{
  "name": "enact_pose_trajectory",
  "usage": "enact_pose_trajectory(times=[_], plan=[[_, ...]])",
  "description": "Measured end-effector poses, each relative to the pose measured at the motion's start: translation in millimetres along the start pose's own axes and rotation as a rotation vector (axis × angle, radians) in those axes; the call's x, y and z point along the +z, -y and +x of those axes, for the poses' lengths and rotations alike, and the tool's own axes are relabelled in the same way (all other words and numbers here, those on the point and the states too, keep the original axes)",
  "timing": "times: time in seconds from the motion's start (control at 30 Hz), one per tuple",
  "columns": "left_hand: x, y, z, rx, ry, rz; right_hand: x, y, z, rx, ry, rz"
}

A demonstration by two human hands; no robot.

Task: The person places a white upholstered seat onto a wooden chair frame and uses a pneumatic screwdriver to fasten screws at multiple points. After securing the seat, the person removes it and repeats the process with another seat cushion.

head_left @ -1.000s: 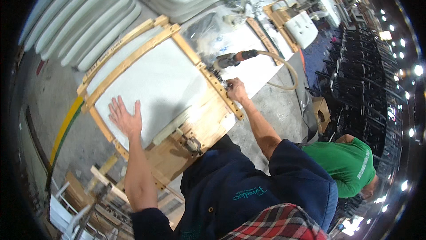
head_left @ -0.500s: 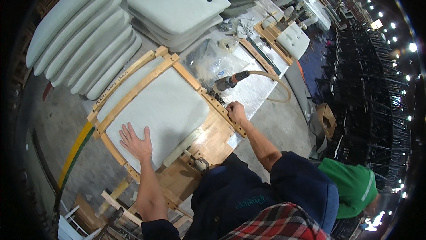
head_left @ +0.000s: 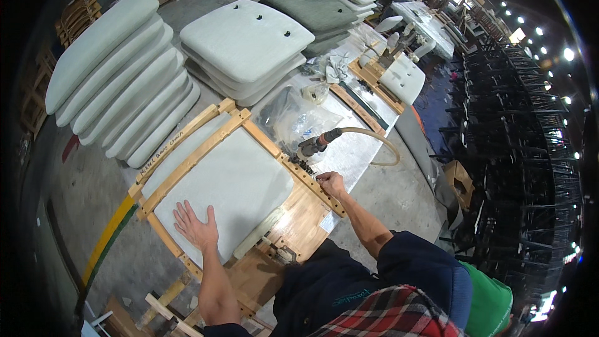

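A pale grey seat cushion (head_left: 218,181) lies inside a light wooden chair frame (head_left: 187,150) on a wooden jig. My left hand (head_left: 196,228) rests flat on the cushion's near corner, fingers spread. My right hand (head_left: 332,183) pinches something small at the frame's right rail (head_left: 312,181); what it holds is too small to tell. A pneumatic screwdriver (head_left: 318,143) with a beige hose (head_left: 380,147) lies on the white table just beyond that hand.
Stacks of grey cushions (head_left: 246,41) and long pads (head_left: 118,81) lie beyond the jig. A clear plastic bag (head_left: 293,119) sits on the table. Black chair frames (head_left: 518,150) stand at the right. A person in green (head_left: 490,303) is at lower right, others far back.
The view has tilted upward, showing more of the cushion stacks. Both hands stay about where they were on the cushion and the frame's rail.
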State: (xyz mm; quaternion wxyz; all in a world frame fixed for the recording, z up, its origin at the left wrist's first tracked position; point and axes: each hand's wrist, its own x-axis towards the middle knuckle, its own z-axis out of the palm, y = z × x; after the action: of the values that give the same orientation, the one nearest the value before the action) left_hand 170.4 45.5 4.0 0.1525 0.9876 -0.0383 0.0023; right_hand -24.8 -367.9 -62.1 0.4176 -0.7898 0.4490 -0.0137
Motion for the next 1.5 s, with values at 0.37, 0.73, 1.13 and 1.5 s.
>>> enact_pose_trajectory(times=[0.37, 0.73, 1.13, 1.5], plan=[[-4.6, -2.3, 1.2, -0.042, 0.042, 0.05, 25.5, -2.8, -17.9, -0.12, -0.359, 0.084], [-1.7, 1.0, 1.0, -0.025, 0.022, 0.029, 35.5, -6.5, -16.7, -0.185, -0.421, 0.107], [-3.5, 1.0, 0.9, -0.029, 0.038, 0.024, 30.9, 0.9, -19.6, -0.094, -0.368, 0.163], [-2.1, 2.3, 1.3, -0.02, 0.031, 0.028, 33.2, 4.6, -20.7, -0.104, -0.418, 0.109]])
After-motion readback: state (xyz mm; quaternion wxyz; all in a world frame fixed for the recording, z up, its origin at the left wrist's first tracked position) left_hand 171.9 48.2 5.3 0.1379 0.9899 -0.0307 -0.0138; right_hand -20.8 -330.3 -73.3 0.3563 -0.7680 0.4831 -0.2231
